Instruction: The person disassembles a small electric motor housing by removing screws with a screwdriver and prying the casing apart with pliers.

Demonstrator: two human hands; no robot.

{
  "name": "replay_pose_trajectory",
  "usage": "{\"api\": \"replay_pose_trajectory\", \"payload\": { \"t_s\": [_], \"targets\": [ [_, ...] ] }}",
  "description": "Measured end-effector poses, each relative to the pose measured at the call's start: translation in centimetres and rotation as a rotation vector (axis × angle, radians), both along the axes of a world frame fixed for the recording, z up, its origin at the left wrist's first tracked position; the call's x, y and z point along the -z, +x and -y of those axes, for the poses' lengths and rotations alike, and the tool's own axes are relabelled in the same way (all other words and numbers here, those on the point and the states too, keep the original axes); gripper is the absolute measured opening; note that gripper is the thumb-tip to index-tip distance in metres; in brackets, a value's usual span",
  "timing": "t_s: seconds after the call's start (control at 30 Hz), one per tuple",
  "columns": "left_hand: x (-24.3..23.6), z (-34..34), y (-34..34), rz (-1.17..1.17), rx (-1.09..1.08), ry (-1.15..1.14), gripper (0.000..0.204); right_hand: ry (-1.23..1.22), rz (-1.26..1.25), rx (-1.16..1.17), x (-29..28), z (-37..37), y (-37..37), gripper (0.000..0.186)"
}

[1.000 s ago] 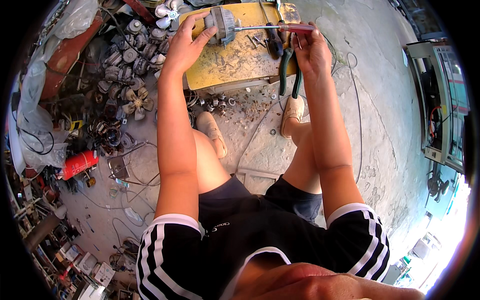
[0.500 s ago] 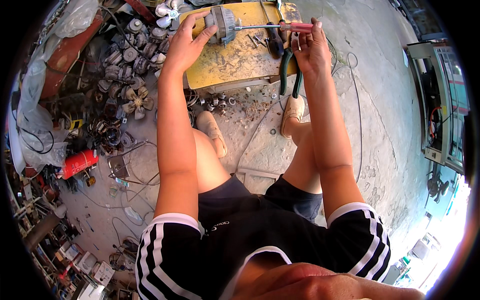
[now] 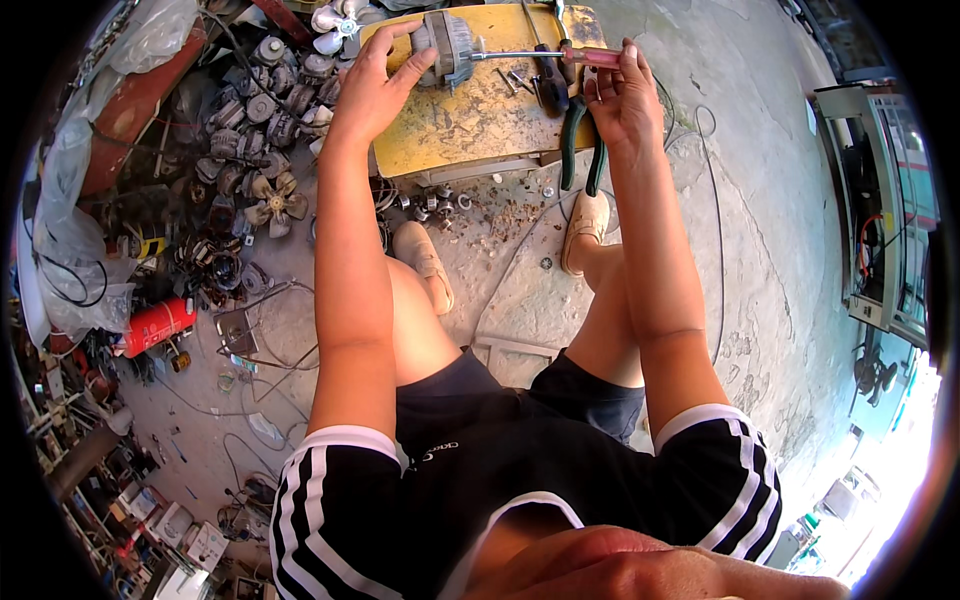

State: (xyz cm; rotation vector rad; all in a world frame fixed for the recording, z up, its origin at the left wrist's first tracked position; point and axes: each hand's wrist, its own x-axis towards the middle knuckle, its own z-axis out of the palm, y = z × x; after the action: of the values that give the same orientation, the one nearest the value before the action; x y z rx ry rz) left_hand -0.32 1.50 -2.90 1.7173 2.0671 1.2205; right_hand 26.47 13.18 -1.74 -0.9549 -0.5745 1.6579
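Left hand [image 3: 375, 85] clasping small grey motor [image 3: 447, 45] on yellow counter [image 3: 470, 125]; right hand [image 3: 620, 95] gripping pink-handled screwdriver [image 3: 545, 55], now levelled, tip driven into housing.

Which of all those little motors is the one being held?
The grey motor on the yellow bench, gripped by the left hand. The screwdriver points into it; the others lie piled on the floor.
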Motion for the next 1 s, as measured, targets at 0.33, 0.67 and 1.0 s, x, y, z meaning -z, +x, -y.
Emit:
{"api": "replay_pose_trajectory", "payload": {
  "t_s": [0.33, 0.67, 1.0],
  "targets": [
    [0.3, -0.1, 0.0, 0.005, -0.008, -0.001, 0.059, -0.004, -0.021, -0.01, -0.1, 0.1, -0.2, 0.036],
    [0.3, -0.3, 0.1, -0.001, -0.016, 0.01, 0.06, -0.015, -0.108, -0.02, 1.0, -0.8, 0.2, 0.034],
    [-0.8, 0.5, -0.3, 0.143, 0.079, -0.072, 0.064, -0.032, -0.107, 0.034, 1.0, -0.4, -0.1, 0.035]
  ]
}}
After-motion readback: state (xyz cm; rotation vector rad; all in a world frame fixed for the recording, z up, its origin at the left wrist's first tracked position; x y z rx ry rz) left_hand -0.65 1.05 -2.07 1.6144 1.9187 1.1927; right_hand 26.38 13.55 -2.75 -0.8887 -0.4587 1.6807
